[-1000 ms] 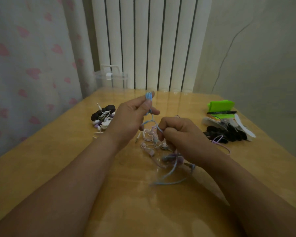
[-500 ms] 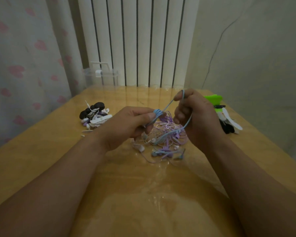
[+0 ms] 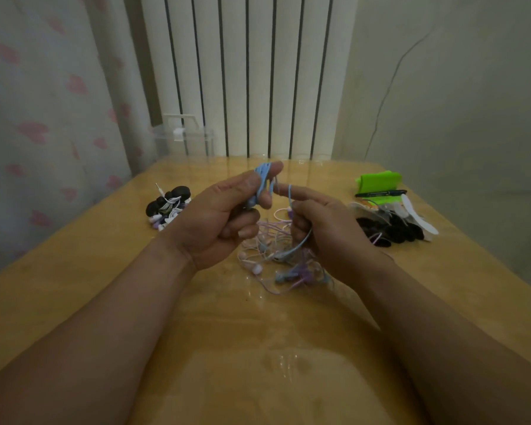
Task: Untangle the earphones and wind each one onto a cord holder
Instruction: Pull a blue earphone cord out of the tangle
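My left hand [image 3: 224,216] is raised above the wooden table [image 3: 74,286] and pinches a bundle of blue earphone cord [image 3: 262,176] wound in several turns between thumb and fingers. My right hand [image 3: 325,231] holds the free run of the same blue cord [image 3: 302,243], which crosses its outstretched forefinger and drops to the table. Under both hands lies a tangle of pink, purple and blue earphones [image 3: 276,256]. A pile of black cord holders [image 3: 393,231] lies at the right.
A heap of earphones wound on black holders [image 3: 169,205] sits at the left. At the far right lie a green object [image 3: 377,180], a black pen [image 3: 380,193] and a white strip [image 3: 417,217]. A clear plastic box [image 3: 183,138] stands at the table's far edge.
My left hand rose with the blue coil. My right hand came down and moved in toward the left hand, its forefinger now stretched out under the cord.
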